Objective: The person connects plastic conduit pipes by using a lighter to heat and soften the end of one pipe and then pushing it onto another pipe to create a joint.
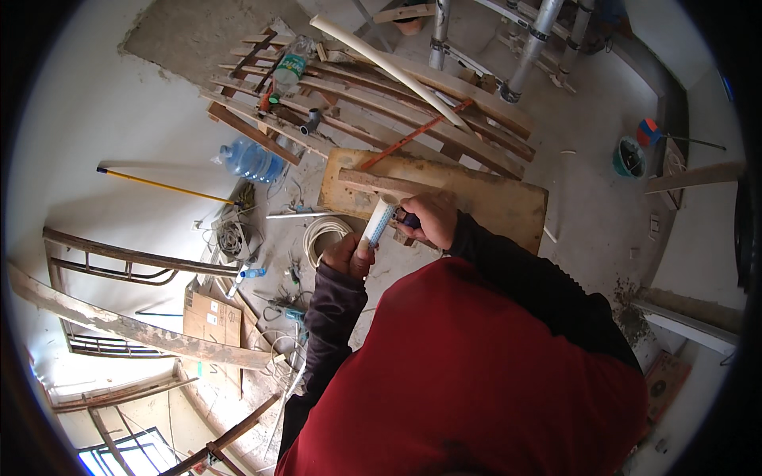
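I'd steady the white pipe [379, 221] in my wrapped left fingers [342, 253], squaring the dark tool [409, 220] my right fingers [421, 208] grip beside it.

Tube marking: a blue printed pattern runs along the white tube [379, 225], above the left fingers [344, 252] that grip it and beside the right fingers [426, 209]; individual characters cannot be resolved

Bottle marking: a green label [291, 69] with pale lettering is fitted to the clear plastic bottle [279, 87], well beyond the left fingers and to their left

Carton marking: large dark characters and small white patches appear on the cardboard box [212, 321], left of the left fingers and below them in view; the patches are too small to read

Box marking: a dark round mark shows on the reddish-brown box [665, 386], well right of the right fingers and below them in view
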Tool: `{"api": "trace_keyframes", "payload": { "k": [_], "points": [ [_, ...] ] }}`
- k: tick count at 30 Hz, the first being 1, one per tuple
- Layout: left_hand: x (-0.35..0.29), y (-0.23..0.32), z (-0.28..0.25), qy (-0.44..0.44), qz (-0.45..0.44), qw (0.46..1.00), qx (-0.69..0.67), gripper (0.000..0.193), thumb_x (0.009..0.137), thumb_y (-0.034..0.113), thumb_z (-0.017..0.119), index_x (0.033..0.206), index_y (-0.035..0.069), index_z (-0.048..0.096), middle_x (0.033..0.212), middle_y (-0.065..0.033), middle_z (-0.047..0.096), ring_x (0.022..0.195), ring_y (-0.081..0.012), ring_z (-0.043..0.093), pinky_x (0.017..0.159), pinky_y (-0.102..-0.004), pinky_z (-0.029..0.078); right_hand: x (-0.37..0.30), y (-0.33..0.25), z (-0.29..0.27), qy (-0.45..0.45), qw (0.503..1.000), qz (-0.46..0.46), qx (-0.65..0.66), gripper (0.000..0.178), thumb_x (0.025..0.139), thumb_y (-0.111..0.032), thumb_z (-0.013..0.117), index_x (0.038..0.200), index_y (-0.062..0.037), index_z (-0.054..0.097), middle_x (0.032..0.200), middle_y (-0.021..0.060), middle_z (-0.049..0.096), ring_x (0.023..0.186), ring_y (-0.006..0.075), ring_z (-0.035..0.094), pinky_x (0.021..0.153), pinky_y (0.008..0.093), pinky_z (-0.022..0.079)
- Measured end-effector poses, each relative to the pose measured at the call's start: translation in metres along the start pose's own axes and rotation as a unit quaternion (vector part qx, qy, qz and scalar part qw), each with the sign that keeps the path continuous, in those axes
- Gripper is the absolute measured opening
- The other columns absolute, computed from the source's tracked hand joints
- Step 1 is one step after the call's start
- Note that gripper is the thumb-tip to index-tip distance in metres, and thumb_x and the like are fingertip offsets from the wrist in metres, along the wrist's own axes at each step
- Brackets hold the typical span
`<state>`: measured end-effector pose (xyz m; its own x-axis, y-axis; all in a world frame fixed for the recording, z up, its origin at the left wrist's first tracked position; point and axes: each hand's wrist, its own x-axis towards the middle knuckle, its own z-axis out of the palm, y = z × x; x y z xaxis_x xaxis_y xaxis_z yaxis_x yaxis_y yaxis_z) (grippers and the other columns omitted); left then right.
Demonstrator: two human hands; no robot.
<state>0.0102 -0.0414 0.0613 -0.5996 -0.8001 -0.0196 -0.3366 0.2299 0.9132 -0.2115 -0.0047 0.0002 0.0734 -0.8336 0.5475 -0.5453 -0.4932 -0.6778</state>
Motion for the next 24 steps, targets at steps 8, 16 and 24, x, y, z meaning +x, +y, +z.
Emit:
{"api": "trace_keyframes", "payload": {
  "k": [8,16,24],
  "points": [
    [0.0,-0.001,0.005,0.058,0.043,0.996,0.051,0.041,0.078,0.035,0.077,0.089,0.002,0.055,0.064,-0.004,0.059,0.055,-0.0122,0.058,0.051,-0.026,0.048,0.017,-0.014,-0.022,-0.172,0.872,0.333,0.314,0.021,0.08,0.0,0.066,0.096,0.0016,0.052,0.081,0.0093,0.059,0.069,0.0191,0.06,0.059,0.033,0.05],
    [-0.002,0.008,-0.001,0.019,0.029,0.998,0.044,0.036,0.084,0.035,0.07,0.087,0.001,0.057,0.064,-0.0028,0.059,0.052,-0.0111,0.058,0.05,-0.0255,0.047,0.02,-0.023,-0.021,-0.133,0.89,0.333,0.281,0.017,0.078,-0.012,0.061,0.087,-0.0016,0.051,0.074,0.0097,0.055,0.062,0.0213,0.055,0.054,0.0339,0.044],
    [0.001,0.015,0.001,0.002,0.019,0.999,0.032,0.041,0.092,0.041,0.056,0.088,0.0,0.058,0.064,-0.0025,0.059,0.051,-0.0106,0.056,0.048,-0.0258,0.046,0.005,-0.012,-0.009,-0.043,0.992,0.113,0.037,0.046,0.066,-0.005,0.08,0.102,-0.0009,0.051,0.08,0.014,0.06,0.07,0.0314,0.06,0.06,0.0395,0.048]
  ]
}}
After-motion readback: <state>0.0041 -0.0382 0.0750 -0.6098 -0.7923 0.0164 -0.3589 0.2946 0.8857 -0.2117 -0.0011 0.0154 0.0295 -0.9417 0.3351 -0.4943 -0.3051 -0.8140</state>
